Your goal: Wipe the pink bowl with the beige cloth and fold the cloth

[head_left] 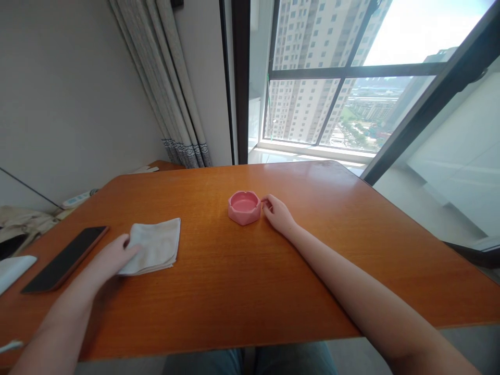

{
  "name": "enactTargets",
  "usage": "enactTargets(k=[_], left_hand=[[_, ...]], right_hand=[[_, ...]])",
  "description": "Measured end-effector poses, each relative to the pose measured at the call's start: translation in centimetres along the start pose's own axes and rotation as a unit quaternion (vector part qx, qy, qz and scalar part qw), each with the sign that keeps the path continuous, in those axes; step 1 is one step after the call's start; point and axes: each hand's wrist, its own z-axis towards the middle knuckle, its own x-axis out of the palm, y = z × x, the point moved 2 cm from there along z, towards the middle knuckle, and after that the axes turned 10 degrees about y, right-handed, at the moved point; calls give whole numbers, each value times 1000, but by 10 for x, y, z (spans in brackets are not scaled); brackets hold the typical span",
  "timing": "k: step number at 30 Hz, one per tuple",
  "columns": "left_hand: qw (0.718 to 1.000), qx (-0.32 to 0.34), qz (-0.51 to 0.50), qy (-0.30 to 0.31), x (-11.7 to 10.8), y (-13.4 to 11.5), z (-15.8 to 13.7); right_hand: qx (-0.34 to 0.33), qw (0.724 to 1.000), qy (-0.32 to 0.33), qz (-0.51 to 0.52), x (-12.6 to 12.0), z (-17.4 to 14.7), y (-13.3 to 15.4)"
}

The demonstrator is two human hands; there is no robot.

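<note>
A folded white cloth (158,244) lies on the left part of the wooden table. My left hand (114,253) grips its left edge, thumb on top and the other fingers partly hidden. Near the middle sits a pink ashtray (244,209), six-sided, with a notched rim and nothing visible inside. My right hand (277,212) rests on the tabletop just to the right of the ashtray. Its fingers are loosely curled and a little apart, with the fingertips at the ashtray's side; whether they touch it is hard to see.
Left of the cloth, a long black-topped board (66,259) lies on the wooden table (219,302). Something white (15,271) sits at the table's left edge. Beyond that edge are a power strip (78,199) and crumpled fabric (23,224). A curtain and a large window stand behind.
</note>
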Motion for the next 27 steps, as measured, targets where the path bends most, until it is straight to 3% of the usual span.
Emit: enactTargets(k=[3,5,7,8,10,13,15,17,19,21,24,26,27], left_hand=[[999,27,-21,27,7,-44,-10],[985,44,-144,90,15,-80,-21],[938,110,-284,168,25,-119,-32],[909,147,-346,179,30,-138,-37],[854,211,-444,170,40,-169,-44],[790,254,-532,171,59,-202,-47],[782,243,-546,178,75,-215,-45],[798,225,-531,175,91,-223,-39],[823,233,-492,164,105,-227,-31],[841,269,-446,149,117,-227,-21],[860,323,-390,67,134,-216,-5],[879,324,-351,-7,145,-203,5],[889,309,-337,-22,151,-196,10]], right_hand=[[-30,999,-17,-41,-9,-1,8],[-51,998,-30,-20,-14,-3,18],[-51,997,-8,65,-16,-4,30],[-39,991,23,129,-16,-5,35],[-5,953,125,276,-13,-7,46],[24,846,285,449,-12,-14,62],[43,792,316,520,-15,-18,70],[71,772,283,564,-19,-19,74],[107,774,225,582,-19,-18,73],[153,794,150,569,-16,-14,68],[177,865,-31,469,-23,-9,58],[110,925,-153,330,-38,-9,55],[59,952,-184,240,-46,-10,57]])
